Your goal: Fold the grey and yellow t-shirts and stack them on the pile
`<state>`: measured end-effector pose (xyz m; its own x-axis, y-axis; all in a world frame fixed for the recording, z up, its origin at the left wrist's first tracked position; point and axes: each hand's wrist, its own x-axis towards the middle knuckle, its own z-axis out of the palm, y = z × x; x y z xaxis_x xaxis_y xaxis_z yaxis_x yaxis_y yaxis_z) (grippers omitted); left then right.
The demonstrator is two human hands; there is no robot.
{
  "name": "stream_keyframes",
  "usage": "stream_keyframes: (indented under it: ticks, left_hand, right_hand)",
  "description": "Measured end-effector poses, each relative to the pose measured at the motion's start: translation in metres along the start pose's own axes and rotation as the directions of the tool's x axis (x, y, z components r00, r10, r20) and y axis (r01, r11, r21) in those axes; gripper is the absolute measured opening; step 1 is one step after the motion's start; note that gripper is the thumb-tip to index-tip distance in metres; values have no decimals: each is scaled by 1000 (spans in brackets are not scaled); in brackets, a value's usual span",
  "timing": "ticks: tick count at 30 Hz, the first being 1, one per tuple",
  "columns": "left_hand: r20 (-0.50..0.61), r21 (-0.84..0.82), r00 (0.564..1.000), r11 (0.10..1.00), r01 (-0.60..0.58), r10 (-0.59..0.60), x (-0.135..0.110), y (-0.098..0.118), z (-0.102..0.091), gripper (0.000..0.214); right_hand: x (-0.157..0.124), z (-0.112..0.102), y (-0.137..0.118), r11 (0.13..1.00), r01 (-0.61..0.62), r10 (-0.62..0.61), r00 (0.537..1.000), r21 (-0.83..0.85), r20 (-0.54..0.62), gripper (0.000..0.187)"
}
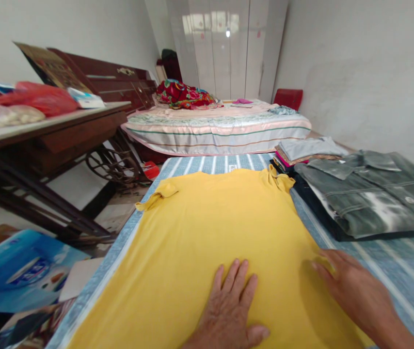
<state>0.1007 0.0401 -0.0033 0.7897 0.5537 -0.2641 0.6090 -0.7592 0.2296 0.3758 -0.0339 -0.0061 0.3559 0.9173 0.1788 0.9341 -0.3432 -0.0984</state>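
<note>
A yellow T-shirt (210, 228) lies spread flat on a blue striped sheet (385, 261). My left hand (229, 308) rests palm down on the shirt's lower middle, fingers stretched out and slightly apart. At the shirt's right edge my right hand (348, 286) also lies flat, its fingertips touching the yellow fabric. Neither hand holds anything.
A folded grey-green jacket (370, 198) and a stack of folded clothes (305, 152) lie to the right. A wooden table (47, 133) with red bags stands at left, a blue box (18, 271) below it. Further back stand a bed (217, 126) and white wardrobe (229, 48).
</note>
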Motion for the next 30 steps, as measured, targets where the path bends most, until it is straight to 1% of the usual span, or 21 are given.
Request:
stream_keyframes:
  ticks: [2,4,6,7,10,12,14,16,18,21,23,24,27,30]
  left_hand:
    - [-20,-1,1000,1000,-6,6,0,0,-4,77]
    - [-73,6,997,1000,17,-16,0,-5,-12,71]
    - [-167,30,982,995,90,-84,3,-17,-22,65]
    - [-222,45,967,989,141,-127,5,-26,-27,64]
    - [-352,72,897,947,312,-268,10,-60,-37,62]
    - [-375,87,851,900,426,-367,12,-83,-39,63]
    - [-359,109,816,848,518,-453,12,-101,-35,66]
    - [-335,131,804,821,556,-491,10,-110,-30,69]
    - [-311,136,808,818,559,-500,7,-113,-27,70]
    - [-247,116,818,822,557,-520,7,-113,-31,71]
    - [-222,113,817,819,563,-532,12,-117,-40,69]
    - [-230,117,815,816,566,-532,17,-121,-46,68]
    - [-306,125,796,807,577,-522,42,-145,-69,63]
    - [-364,112,773,800,590,-519,77,-177,-91,61]
  right_hand:
    - [16,2,-17,988,146,-141,987,54,-76,46]
    - [35,8,-31,958,266,-253,960,107,-120,48]
    - [55,15,-40,931,336,-319,939,141,-130,50]
    - [65,20,-42,924,352,-336,933,147,-127,52]
    - [88,38,-35,927,356,-344,933,120,-105,59]
    - [95,53,-26,943,321,-315,946,83,-75,63]
    - [97,68,-18,959,278,-276,960,46,-45,64]
    - [94,79,-12,967,253,-252,967,20,-38,65]
    - [91,85,-10,970,244,-243,969,4,-50,65]
    - [94,82,-13,972,236,-236,970,-8,-58,64]
    - [104,76,-18,969,248,-247,967,7,-55,63]
    - [113,72,-22,966,259,-257,964,21,-59,62]
    - [147,63,-40,949,303,-295,952,89,-86,60]
    - [193,61,-63,924,334,-328,943,186,-61,59]
